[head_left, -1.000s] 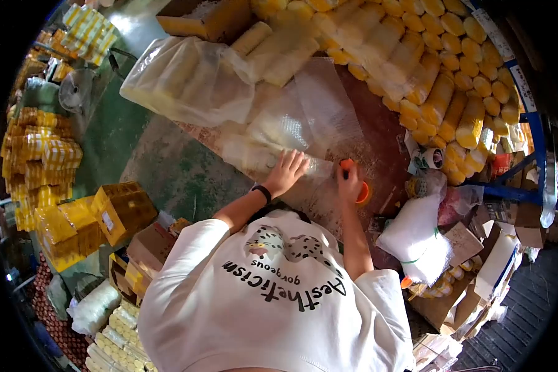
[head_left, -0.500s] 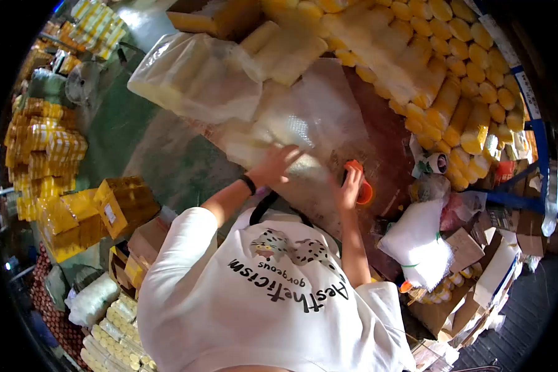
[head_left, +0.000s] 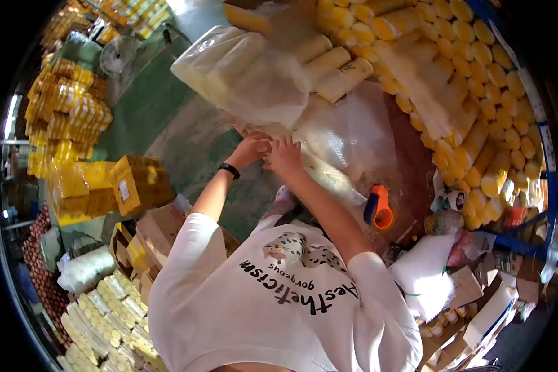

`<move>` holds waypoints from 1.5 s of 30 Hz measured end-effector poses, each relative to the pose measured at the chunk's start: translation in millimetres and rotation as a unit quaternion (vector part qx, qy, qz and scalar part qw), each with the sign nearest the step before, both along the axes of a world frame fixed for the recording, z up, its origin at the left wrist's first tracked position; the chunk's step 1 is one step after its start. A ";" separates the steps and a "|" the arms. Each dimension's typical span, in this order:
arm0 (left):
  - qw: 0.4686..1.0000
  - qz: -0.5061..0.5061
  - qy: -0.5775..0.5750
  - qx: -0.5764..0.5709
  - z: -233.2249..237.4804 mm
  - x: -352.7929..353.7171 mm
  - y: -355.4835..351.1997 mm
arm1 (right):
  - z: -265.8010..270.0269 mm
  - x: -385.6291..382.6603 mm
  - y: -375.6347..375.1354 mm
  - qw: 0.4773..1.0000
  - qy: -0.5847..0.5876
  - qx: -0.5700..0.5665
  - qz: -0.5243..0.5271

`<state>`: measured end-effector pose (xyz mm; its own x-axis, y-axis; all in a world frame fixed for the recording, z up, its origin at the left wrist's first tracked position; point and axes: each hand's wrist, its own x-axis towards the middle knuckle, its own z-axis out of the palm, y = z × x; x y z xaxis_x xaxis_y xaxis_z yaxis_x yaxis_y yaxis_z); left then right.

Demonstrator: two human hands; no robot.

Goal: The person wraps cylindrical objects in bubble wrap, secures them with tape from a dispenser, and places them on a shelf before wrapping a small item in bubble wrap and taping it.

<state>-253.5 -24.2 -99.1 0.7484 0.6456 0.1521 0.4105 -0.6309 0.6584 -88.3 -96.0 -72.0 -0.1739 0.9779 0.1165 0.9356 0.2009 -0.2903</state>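
My left hand (head_left: 254, 150) and my right hand (head_left: 285, 156) meet at the near left end of a plastic-wrapped bundle (head_left: 328, 173) on the work table. Both have curled fingers that almost touch, and what they pinch is too small to make out. To the right of the bundle lies an orange tape dispenser (head_left: 378, 209) with a dark blue part, apart from both hands. Clear plastic sheeting (head_left: 366, 133) spreads over the reddish-brown table (head_left: 409, 180). Just beyond my hands rests a large clear plastic bag (head_left: 242, 74), with several pale rolls (head_left: 344, 77) beside it.
Yellow-ended rolls (head_left: 477, 68) are piled high at the back right. Yellow-taped cartons (head_left: 139, 183) and stacked yellow parcels (head_left: 68, 111) stand on the left. A white sack (head_left: 418, 273) leans at the right, near open cardboard boxes (head_left: 465, 288). Pale rolls (head_left: 105, 316) fill the lower left.
My right hand has left the orange tape dispenser and moved left to join my left hand at the bundle's end. The dispenser stays on the table. The camera view has shifted.
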 end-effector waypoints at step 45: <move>0.971 -0.169 -0.086 0.145 145.8 193.6 -58.7 | 151.6 239.8 -206.1 0.928 0.252 0.219 -0.168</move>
<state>-59.9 -82.9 46.7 0.8573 0.2792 0.4325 0.0479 -0.8798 0.4730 151.5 -302.1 79.7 0.3160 0.8069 0.4991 0.7345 0.1249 -0.6670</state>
